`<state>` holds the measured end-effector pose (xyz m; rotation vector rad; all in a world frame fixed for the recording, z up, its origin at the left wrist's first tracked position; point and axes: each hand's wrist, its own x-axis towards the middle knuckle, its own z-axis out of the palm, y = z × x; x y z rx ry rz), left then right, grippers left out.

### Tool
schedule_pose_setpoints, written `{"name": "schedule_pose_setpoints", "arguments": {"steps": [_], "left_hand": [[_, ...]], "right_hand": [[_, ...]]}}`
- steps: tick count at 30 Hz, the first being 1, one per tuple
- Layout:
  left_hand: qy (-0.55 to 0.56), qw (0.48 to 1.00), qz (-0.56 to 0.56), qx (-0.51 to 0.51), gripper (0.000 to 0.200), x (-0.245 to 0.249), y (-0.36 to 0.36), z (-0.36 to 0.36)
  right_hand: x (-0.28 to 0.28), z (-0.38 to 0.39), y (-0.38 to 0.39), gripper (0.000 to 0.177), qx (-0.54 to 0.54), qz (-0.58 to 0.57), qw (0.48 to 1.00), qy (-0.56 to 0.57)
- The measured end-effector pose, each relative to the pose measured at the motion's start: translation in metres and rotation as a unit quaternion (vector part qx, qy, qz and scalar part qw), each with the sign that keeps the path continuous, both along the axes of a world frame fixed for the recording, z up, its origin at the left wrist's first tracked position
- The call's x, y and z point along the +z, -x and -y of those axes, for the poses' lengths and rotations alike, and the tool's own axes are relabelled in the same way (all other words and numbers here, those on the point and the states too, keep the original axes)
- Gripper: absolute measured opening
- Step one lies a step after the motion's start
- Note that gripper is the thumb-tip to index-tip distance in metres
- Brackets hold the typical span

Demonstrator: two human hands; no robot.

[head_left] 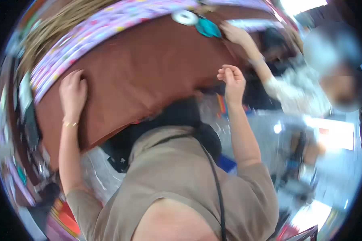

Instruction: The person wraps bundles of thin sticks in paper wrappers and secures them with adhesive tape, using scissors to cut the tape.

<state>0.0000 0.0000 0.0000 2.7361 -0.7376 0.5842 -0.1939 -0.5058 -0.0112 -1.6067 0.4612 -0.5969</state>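
Note:
A brown cloth-covered table [149, 72] curves across the space in front of me. My left hand [73, 94] rests on the left part of this brown cover, its fingers lying on the surface with the thumb a little apart. Near the table's right end, my right hand [233, 82] is raised with its fingers curled together in a pinch. Whatever those fingers hold, if anything, is too small or blurred to make out.
Along the far edge runs a patterned lilac cloth strip [108, 22], with long brown strands [54, 34] behind it. A white roll [185, 17] and a teal item [208, 27] lie at the back. At the right, another person's hand [237, 35] reaches over the table.

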Motion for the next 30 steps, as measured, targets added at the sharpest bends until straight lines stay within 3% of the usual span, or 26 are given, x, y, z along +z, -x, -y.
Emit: {"name": "schedule_pose_setpoints", "arguments": {"steps": [2, 3, 4, 5, 7, 8, 9, 10, 11, 12, 13, 15, 16, 18, 20, 22, 24, 28, 29, 30], "left_hand": [[0.029, 0.995, -0.044, -0.083, 0.028, -0.025, -0.021, 0.006], [0.045, 0.991, 0.033, -0.121, 0.027, -0.014, -0.044, 0.088], [0.031, 0.989, 0.033, -0.142, 0.026, -0.008, -0.042, 0.083], [0.034, 0.987, 0.030, -0.157, 0.025, -0.010, -0.035, 0.088], [0.024, 0.983, 0.023, -0.182, 0.024, -0.006, -0.032, 0.101], [0.028, 0.978, 0.022, -0.204, 0.024, -0.004, -0.034, 0.112], [0.033, 0.974, 0.019, -0.223, 0.024, -0.003, -0.035, 0.119], [0.034, 0.972, 0.019, -0.232, 0.024, -0.002, -0.034, 0.127], [0.049, 0.967, 0.014, -0.248, 0.024, -0.001, -0.031, 0.136], [0.065, 0.963, 0.010, -0.262, 0.024, 0.000, -0.028, 0.145], [0.066, 0.962, 0.011, -0.265, 0.024, 0.002, -0.027, 0.150], [0.076, 0.960, -0.004, -0.270, 0.024, 0.002, -0.021, 0.158], [0.088, 0.958, -0.007, -0.273, 0.023, 0.002, -0.018, 0.159], [0.090, 0.957, -0.006, -0.277, 0.022, 0.006, -0.010, 0.161], [0.104, 0.956, -0.007, -0.273, 0.021, 0.009, -0.005, 0.158], [0.112, 0.959, -0.005, -0.261, 0.020, 0.012, -0.001, 0.155], [0.118, 0.961, -0.004, -0.249, 0.019, 0.011, 0.001, 0.152], [0.146, 0.962, -0.017, -0.229, 0.017, 0.011, 0.008, 0.150], [0.150, 0.962, -0.018, -0.227, 0.016, 0.011, 0.007, 0.149], [0.146, 0.965, -0.016, -0.217, 0.016, 0.010, 0.007, 0.148]], "right_hand": [[-0.006, 0.003, 0.081, 0.018, -0.131, -0.122, 0.981, 0.072], [-0.038, 0.088, 0.117, 0.016, -0.236, -0.117, 0.955, 0.138], [-0.074, 0.094, 0.181, 0.017, -0.289, -0.246, 0.888, 0.258], [-0.094, 0.111, 0.257, 0.020, -0.320, -0.373, 0.783, 0.381], [-0.129, 0.112, 0.399, 0.026, -0.334, -0.528, 0.675, 0.392], [-0.125, 0.098, 0.451, 0.020, -0.333, -0.601, 0.611, 0.394], [-0.088, 0.069, 0.464, 0.030, -0.360, -0.716, 0.525, 0.285], [-0.102, 0.066, 0.527, 0.026, -0.206, -0.821, 0.424, 0.321], [-0.055, 0.028, 0.518, 0.028, -0.235, -0.830, 0.424, 0.275], [-0.066, 0.012, 0.554, 0.033, -0.345, -0.808, 0.391, 0.272], [-0.078, 0.000, 0.580, 0.033, -0.347, -0.808, 0.392, 0.269], [-0.092, -0.016, 0.616, 0.032, -0.211, -0.734, 0.409, 0.500], [-0.087, -0.021, 0.610, 0.032, -0.210, -0.728, 0.414, 0.505], [-0.079, -0.011, 0.590, 0.034, -0.337, -0.763, 0.462, 0.302], [-0.083, 0.009, 0.610, 0.034, -0.381, -0.770, 0.419, 0.292], [-0.055, 0.005, 0.598, 0.027, -0.367, -0.717, 0.474, 0.355], [-0.063, 0.016, 0.618, 0.030, -0.323, -0.753, 0.480, 0.313], [-0.048, 0.045, 0.624, 0.049, -0.274, -0.767, 0.549, 0.188], [-0.047, 0.045, 0.620, 0.049, -0.266, -0.764, 0.554, 0.196], [-0.047, 0.041, 0.614, 0.051, -0.237, -0.808, 0.495, 0.216]]}}
